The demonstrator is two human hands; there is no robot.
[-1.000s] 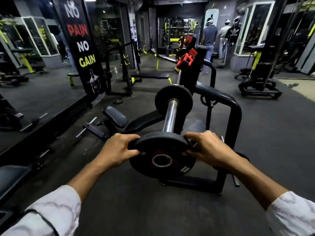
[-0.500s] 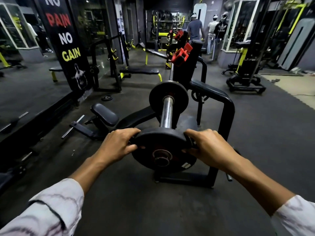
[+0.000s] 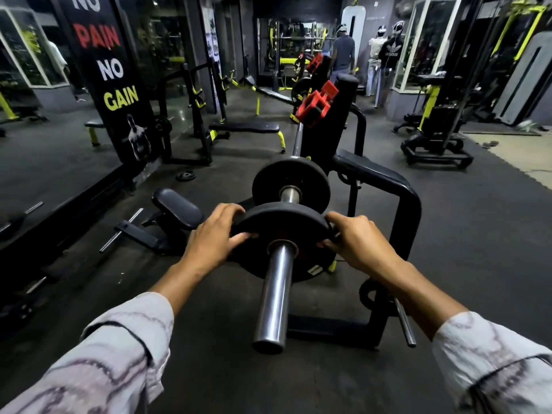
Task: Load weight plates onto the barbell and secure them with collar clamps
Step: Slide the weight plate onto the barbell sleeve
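Observation:
A black weight plate (image 3: 283, 225) sits partway along the steel barbell sleeve (image 3: 273, 297), whose end points toward me. My left hand (image 3: 215, 237) grips the plate's left rim and my right hand (image 3: 355, 240) grips its right rim. A second black plate (image 3: 291, 180) sits further along the sleeve, a short gap beyond the one I hold. Two red collar clamps (image 3: 316, 104) rest on top of the black rack post behind it.
A black steel rack frame (image 3: 403, 198) stands right of the bar. A padded seat (image 3: 177, 209) and a small plate (image 3: 185, 176) lie on the floor at left. A banner, benches and machines surround the area. People stand at the far back (image 3: 343, 52).
The plate went from the sleeve's tip onto the sleeve and slid away from me; a long stretch of bare sleeve now shows in front of it. Both hands moved forward with it.

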